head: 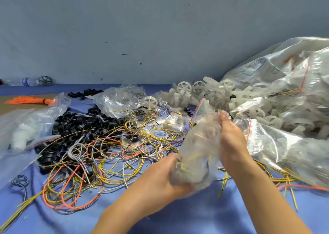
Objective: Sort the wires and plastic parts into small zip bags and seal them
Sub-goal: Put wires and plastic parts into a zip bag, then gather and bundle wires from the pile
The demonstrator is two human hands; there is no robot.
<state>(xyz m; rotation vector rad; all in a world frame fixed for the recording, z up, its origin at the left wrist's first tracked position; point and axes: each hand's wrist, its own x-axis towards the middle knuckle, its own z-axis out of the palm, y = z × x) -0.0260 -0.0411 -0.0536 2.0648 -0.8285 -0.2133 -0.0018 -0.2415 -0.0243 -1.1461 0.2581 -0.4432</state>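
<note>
Thing in hand: a small clear zip bag (197, 144), held up above the blue sheet (187, 214), between both grips and near the wire pile.
Contents: yellow wire and what looks like a pale plastic wheel show through the film; motion blur hides the rest.
Left grip (165, 176): clenched round the bag's bottom end, cupping the load from below.
Right grip (231, 137): closed on the bag's upper side, fingertips up near the mouth; blur hides exactly how they pinch.
Mouth: the red zip strip (199, 107) points up and away; I cannot tell whether it is sealed.
Weight: probably very light, easy for 1 hand.
Stiffness: thin, limp film that crumples and gives no support, so the bottom needs cupping.
Slip: glossy plastic, likely to slide, and springy wire may push back out of the mouth.
Where to hold: pinch just below the red strip at both ends, then run the fingers along it.
Stock nearby: loose wires (106, 153), black plastic rings (80, 125) and white wheels (187, 89) lie on the sheet.
Filled bags: a large clear sack (284, 70) at the right holds many.
</note>
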